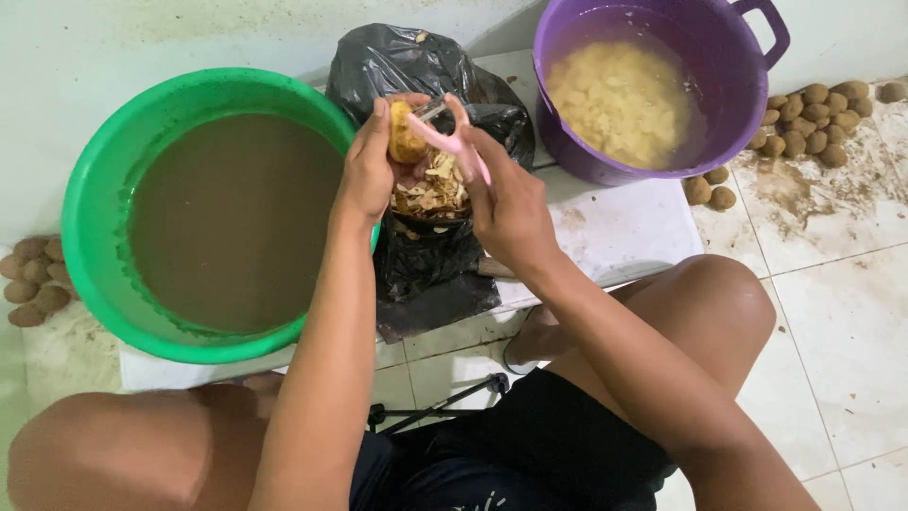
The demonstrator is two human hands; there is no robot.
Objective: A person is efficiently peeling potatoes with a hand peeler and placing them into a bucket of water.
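Head view: green basin (pixel 95 203), black bag (pixel 416 255), purple bucket (pixel 567 156) ring potato (pixel 405 137).

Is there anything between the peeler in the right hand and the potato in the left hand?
Nothing visible. The left hand holds the potato over the black bag, and the peeler in the right hand already lies against it.
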